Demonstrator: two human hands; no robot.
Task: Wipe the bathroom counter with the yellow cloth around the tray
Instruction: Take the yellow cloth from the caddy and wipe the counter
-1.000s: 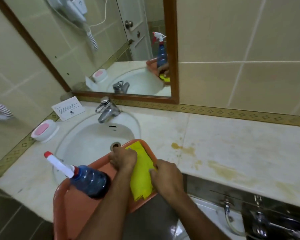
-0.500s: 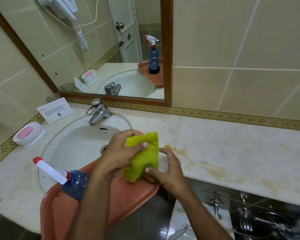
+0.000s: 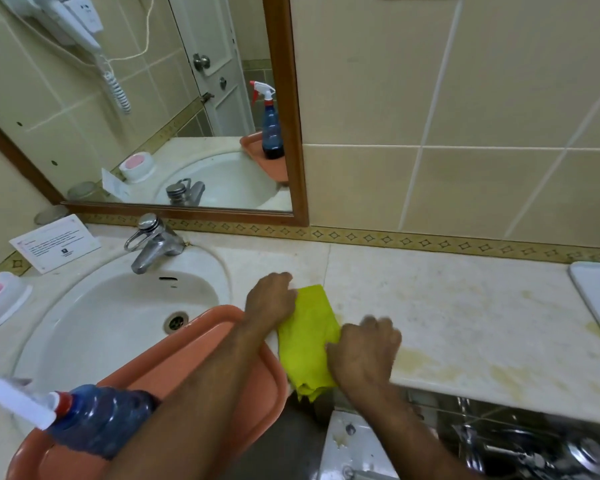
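My left hand [image 3: 270,299] presses the cloth's [image 3: 309,337] far left edge, fingers curled onto it; my right hand [image 3: 364,351] grips its near right side. The cloth lies flat on the stained worktop [image 3: 465,317], just right of the tray [image 3: 222,368], which spans the sink [image 3: 94,313] and carries a spray bottle [image 3: 94,417].

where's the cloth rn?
Head view, centre: the cloth lies on the counter just right of the tray, its near end hanging over the front edge, between the left hand and right hand.
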